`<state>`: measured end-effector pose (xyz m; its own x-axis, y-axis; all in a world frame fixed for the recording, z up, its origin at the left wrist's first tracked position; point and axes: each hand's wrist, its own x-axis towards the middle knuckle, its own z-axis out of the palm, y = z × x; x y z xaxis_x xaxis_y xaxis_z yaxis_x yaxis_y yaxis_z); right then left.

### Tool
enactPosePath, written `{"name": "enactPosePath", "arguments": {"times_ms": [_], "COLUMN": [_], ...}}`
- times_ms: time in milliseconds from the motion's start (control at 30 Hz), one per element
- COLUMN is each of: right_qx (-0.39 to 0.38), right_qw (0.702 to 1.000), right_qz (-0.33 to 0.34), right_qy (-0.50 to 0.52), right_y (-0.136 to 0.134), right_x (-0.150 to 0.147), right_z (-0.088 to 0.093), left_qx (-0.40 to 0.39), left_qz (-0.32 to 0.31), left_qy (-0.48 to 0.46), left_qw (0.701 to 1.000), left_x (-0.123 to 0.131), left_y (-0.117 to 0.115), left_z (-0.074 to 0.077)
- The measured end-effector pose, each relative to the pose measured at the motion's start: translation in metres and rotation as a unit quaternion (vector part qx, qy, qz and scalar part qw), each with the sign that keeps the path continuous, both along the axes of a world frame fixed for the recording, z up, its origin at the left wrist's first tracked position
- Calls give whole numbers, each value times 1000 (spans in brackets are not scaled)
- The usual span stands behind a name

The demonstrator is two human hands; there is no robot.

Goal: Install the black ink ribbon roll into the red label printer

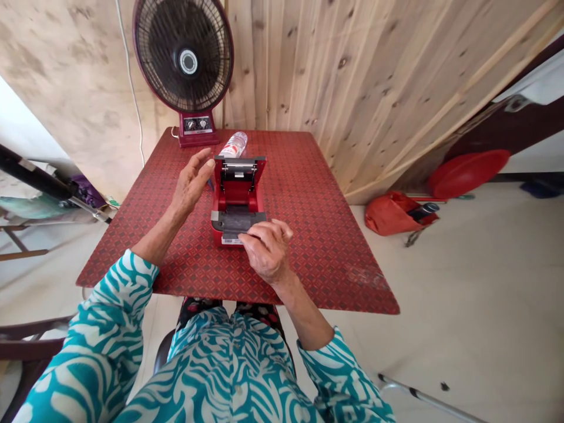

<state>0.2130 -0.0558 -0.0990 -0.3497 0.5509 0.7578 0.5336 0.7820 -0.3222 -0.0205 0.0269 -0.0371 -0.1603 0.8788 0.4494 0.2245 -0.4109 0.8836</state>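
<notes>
A small red label printer [260, 198] stands on the table in front of me with its lid [240, 170] raised. A dark strip of ribbon [237, 222] lies over its front edge and hangs a little way down. My right hand [269, 249] is at the front of the printer, its fingers pinched at the lower right corner of the strip. Beside the upper left of the raised lid, my left hand [192, 182] is held up with fingers stretched out and nothing in them. Whether its thumb touches the lid I cannot tell.
A dark red fan [198, 126] stands at the table's back left. Behind the printer lies a clear plastic bottle [235, 144]. The red patterned table [317, 252] meets a wooden wall [282, 70]. On the floor at right is an orange bag [388, 212].
</notes>
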Motion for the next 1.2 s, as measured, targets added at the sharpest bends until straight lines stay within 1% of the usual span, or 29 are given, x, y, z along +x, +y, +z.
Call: {"name": "enactPosePath", "arguments": {"times_ms": [67,133,333,467,500,567,633,733,800,867,933,1000,1033,1067,1100,1133,1200], "right_qx": [-19,-18,15,69,70,45,15,20,9,-13,-11,-10,-28,-65,-121,-187,-309], "right_qw": [1000,1000,1000,998,997,999,1000,1000,1000,1000,999,997,992,983,966,942,891], "right_qz": [4,4,-9,-9,-10,-8,1,6,10,15,21,22,17,7,-13,-27,-10], "right_qy": [7,10,-1,11,11,7,8,20,19,16,28,78,119,171,228,277,334], "right_y": [-1,-3,-6,-6,-6,-6,-6,-6,-7,-9,-11,-9,-4,2,11,22,47], "right_x": [1,2,3,3,3,3,4,4,4,5,6,7,7,7,6,5,1], "right_z": [-3,-4,-7,-8,-9,-9,-10,-12,-13,-13,-9,-1,3,7,11,13,14], "left_qx": [-5,-8,-26,-26,-23,-14,-9,-8,-12,-13,-13,-15,-18,-24,-33,-46,-76], "left_qz": [-9,-16,-22,-18,-14,-4,6,18,24,22,15,14,16,18,18,14,2], "left_qy": [-6,-9,-6,-15,-17,-15,-3,27,52,63,51,30,21,12,3,-8,-37], "left_qw": [1000,1000,999,999,999,1000,1000,999,998,998,999,999,999,999,999,999,996], "left_x": [1,1,0,1,2,3,4,5,6,6,6,6,6,6,6,6,5], "left_y": [2,4,7,0,-3,-11,-20,-34,-39,-41,-40,-37,-36,-35,-34,-33,-32], "left_z": [-1,-1,0,3,3,1,-4,-18,-28,-38,-44,-48,-49,-50,-50,-51,-52]}}
